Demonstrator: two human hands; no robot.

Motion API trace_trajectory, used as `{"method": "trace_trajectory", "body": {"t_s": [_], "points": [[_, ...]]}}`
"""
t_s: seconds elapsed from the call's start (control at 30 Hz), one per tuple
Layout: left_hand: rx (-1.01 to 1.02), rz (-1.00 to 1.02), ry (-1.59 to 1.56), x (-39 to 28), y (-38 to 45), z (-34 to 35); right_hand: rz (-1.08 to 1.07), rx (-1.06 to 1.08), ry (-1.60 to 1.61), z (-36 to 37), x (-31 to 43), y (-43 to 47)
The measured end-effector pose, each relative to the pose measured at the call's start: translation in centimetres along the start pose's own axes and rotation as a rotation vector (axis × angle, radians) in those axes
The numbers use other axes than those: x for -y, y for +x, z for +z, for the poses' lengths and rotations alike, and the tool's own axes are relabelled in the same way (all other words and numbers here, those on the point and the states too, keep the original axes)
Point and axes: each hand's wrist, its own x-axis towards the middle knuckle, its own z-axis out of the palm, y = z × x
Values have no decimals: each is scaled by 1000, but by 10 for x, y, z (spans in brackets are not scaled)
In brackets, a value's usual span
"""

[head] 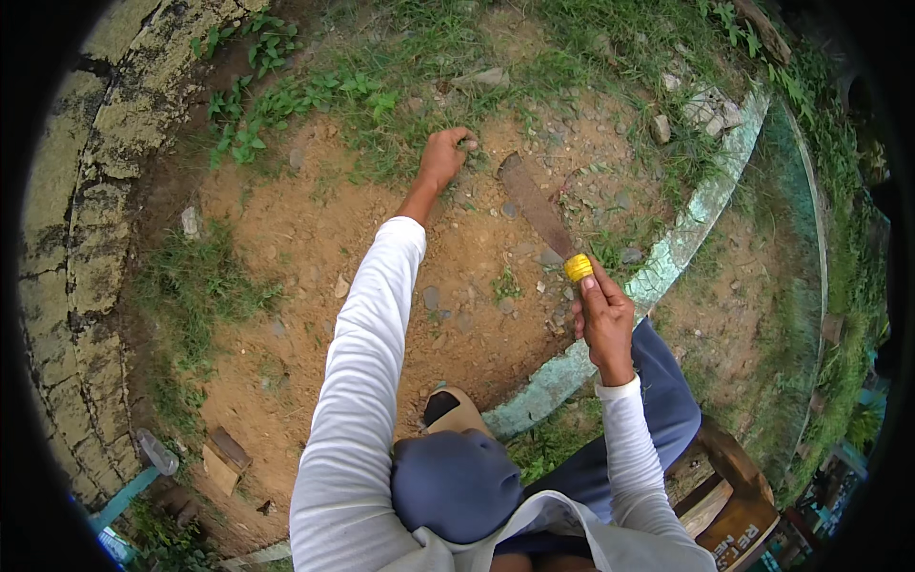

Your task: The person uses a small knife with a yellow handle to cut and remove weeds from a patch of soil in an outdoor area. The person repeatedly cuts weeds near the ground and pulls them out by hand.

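My right hand (607, 314) grips the handle of a machete. Yellow wrapping (578, 267) covers the handle's front end, and the brown, worn blade (535, 204) slants up and left over stony soil. Ahead and to the left, my left hand (442, 159) is at the edge of a grass patch (389, 146), its fingers curled. Whether grass stems are pinched in those fingers cannot be made out. Between my arms lies bare orange soil (372, 286) with small stones. The blade tip is to the right of my left hand, apart from it.
A curved green-painted concrete curb (686, 236) runs along the right. Weathered masonry (93, 207) borders the left. A wooden seat (736, 493) bearing writing stands behind on the right. Loose rocks (711, 111), a small block (225, 461) and a clear plastic bottle (157, 452) lie about.
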Motion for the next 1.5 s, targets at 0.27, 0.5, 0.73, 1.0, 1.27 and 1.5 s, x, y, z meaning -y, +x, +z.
{"method": "trace_trajectory", "body": {"t_s": [0.27,0.5,0.73,1.0,1.27,1.5], "points": [[101,366,597,3,-12,15,71,21,36,11,-13,-2],[65,263,367,4,-12,22,55,-30,61,-7,-15,-34],[-44,283,269,13,-6,28,23,-4,49,49,-19,19],[7,149,151,12,-13,20,102,-1,155,27,-31,2],[-210,-53,-182,24,1,14,53,29,101,32,-22,29],[-402,-490,-670,-27,13,-3,23,-69,81,-17,-15,-18]]}}
